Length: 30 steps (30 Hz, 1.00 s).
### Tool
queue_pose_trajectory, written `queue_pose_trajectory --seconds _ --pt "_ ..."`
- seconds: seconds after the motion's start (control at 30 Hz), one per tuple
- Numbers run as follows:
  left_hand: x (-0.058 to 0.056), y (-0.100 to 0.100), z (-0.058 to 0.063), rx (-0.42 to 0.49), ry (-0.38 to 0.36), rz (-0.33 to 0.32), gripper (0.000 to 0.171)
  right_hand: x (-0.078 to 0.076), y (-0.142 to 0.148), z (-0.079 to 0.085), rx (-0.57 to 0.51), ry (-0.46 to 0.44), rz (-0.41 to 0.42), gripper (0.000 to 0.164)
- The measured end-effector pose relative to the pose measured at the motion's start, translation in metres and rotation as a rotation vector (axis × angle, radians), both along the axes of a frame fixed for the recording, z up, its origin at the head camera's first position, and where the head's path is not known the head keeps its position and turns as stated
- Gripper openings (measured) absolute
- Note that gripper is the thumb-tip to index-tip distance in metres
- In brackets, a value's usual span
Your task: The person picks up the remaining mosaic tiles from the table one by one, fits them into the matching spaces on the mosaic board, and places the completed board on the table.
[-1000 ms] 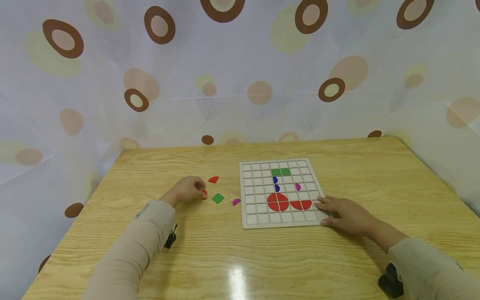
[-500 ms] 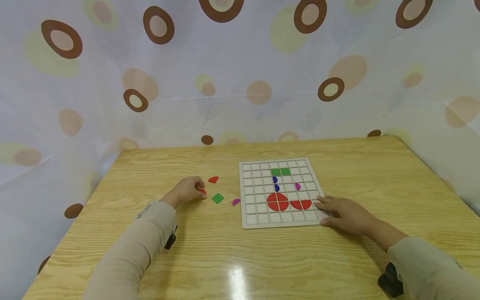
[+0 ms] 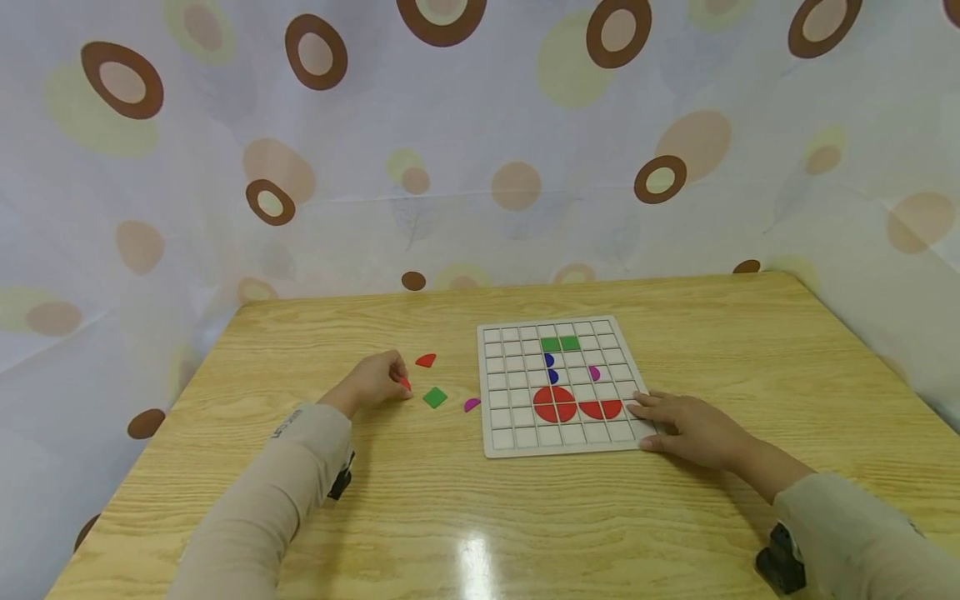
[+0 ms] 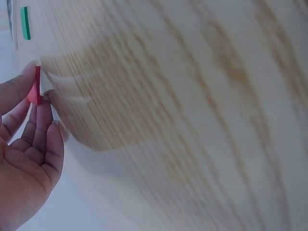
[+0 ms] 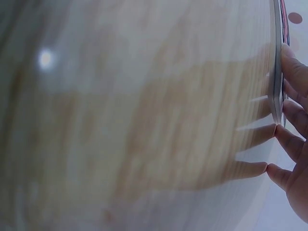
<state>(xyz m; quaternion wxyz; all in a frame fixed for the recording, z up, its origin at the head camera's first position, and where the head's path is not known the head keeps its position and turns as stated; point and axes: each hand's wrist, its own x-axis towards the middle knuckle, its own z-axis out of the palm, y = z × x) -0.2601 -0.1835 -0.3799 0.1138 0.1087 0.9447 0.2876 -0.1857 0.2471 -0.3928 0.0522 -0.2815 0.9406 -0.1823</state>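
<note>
My left hand (image 3: 372, 383), left of the board, pinches a small red piece (image 3: 406, 383) between thumb and fingers. In the left wrist view this red piece (image 4: 37, 89) is seen nearly edge-on, tilted up from the table. Beside that hand lie a red quarter-circle piece (image 3: 426, 360), a green square piece (image 3: 435, 397) and a purple half-circle piece (image 3: 472, 405). A white gridded board (image 3: 504, 438) lies flat on the table. Extended fingers of my right hand (image 3: 693, 427) rest on its right edge; the right wrist view shows the thumb (image 5: 294, 72) over the board's rim.
On the board, red pieces form a circle (image 3: 546, 397) beside a red half-circle (image 3: 611, 408). Higher up are green squares (image 3: 571, 342), blue half-circles (image 3: 553, 377) and a purple half-circle (image 3: 595, 374). A patterned cloth (image 3: 465, 233) hangs behind the wooden table (image 3: 420, 517).
The red piece at my left fingertips has turned and tilted up in the pinch. My right hand and the board have stayed in place.
</note>
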Motion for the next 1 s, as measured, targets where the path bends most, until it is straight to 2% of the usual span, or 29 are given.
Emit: queue_pose_trajectory --seconds 0.47,0.7,1.0 --pt "0.0041 0.0023 0.0021 0.031 -0.023 -0.01 0.017 -0.0012 -0.0001 -0.0025 0.018 0.016 0.002 0.057" --pt "0.0071 0.0011 0.0033 0.128 -0.055 0.0 0.01 -0.0002 -0.0005 -0.0035 0.015 0.025 0.007 0.057" --pt "0.0059 0.0069 0.0057 0.13 -0.032 -0.004 0.009 -0.0006 0.0002 -0.0013 0.009 -0.002 -0.001 0.058"
